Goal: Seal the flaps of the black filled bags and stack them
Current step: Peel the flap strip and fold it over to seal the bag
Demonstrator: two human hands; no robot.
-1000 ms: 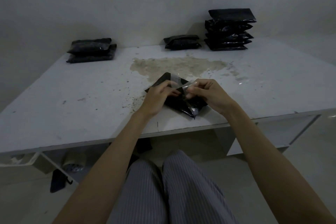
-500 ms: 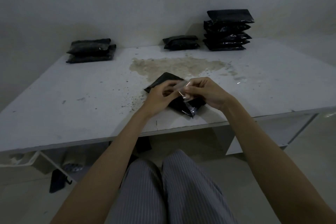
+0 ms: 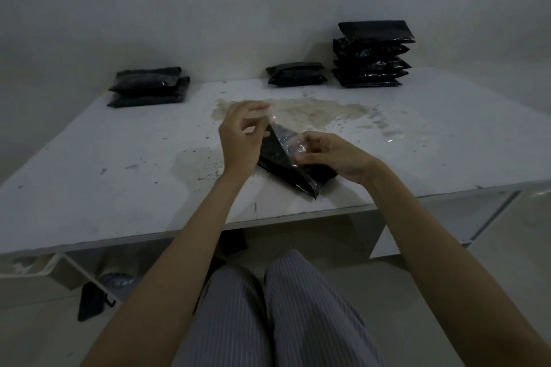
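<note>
A: White table (image 3: 89, 176) against a plain wall, dim light. Brown stain (image 3: 301, 112) on the top, just beyond the bag in hand. Entry?

B: Bag (image 3: 301, 170) lies flat near the front edge of the table, tilted, one corner toward the person. Clear strip (image 3: 283, 135), tape or flap, cannot tell which, stretched above the bag between both hands.

A: Left hand?

B: Left hand (image 3: 238, 140) raised over the bag's far-left end. Thumb and forefinger pinch the upper end of the strip; the other fingers loosely curled.

A: Right hand?

B: Right hand (image 3: 331, 155) low, over the bag's right half. Fingers curled, tips pinching the strip's lower end. Whether it also presses on the bag, cannot tell.

A: Other bags?

B: Stack (image 3: 372, 53) of five or so behind the bag, far right, against the wall. Small pile (image 3: 296, 74) just left of the stack. Pile of two (image 3: 149, 86) far left of the bag, near the back edge.

A: Below?

B: Striped trousers (image 3: 268, 316) under the table edge, nearer than the bag.
</note>
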